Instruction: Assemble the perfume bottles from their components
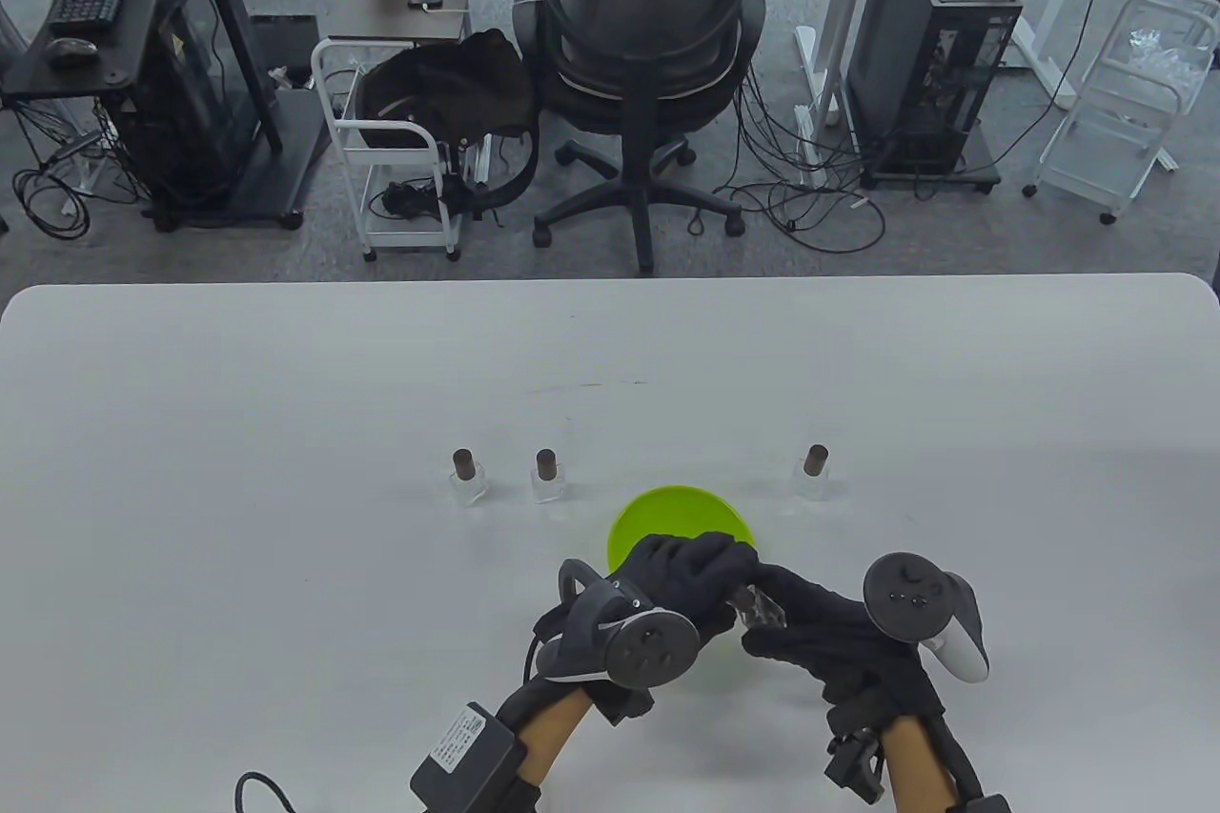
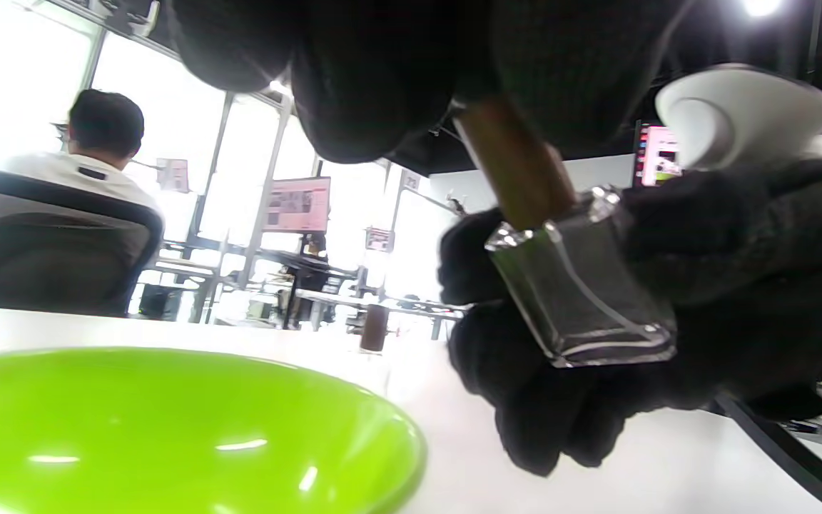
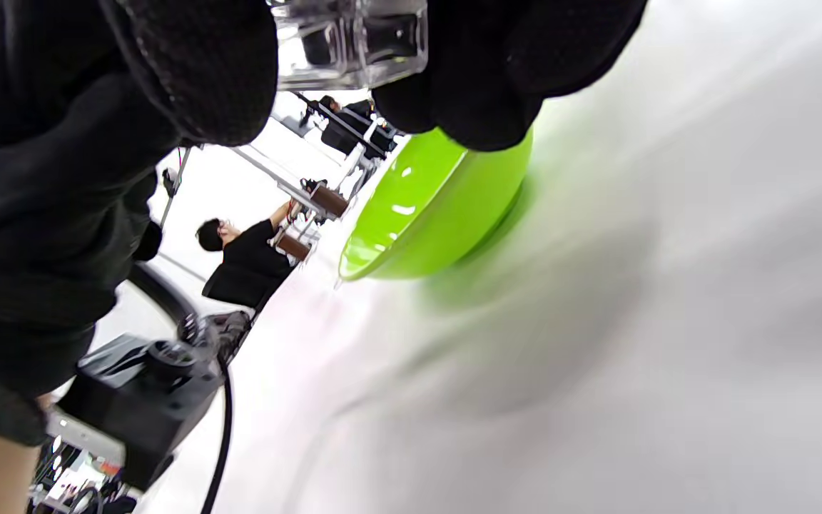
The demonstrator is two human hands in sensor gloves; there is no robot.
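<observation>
across the white worktop (image 1: 286, 394) wide bare room lies left and right. near its front edge, over the green bowl (image 1: 667, 508), right hand (image 1: 820, 632) grips a glass bottle (image 2: 582, 300); left hand (image 1: 686, 579) pinches its brown cap (image 2: 518, 171).

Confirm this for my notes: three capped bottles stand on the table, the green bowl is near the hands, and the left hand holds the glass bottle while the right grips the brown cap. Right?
The hands are swapped. In the left wrist view, the right hand holds the glass bottle and the left hand grips the brown cap. The three capped bottles and green bowl are as stated.
</observation>
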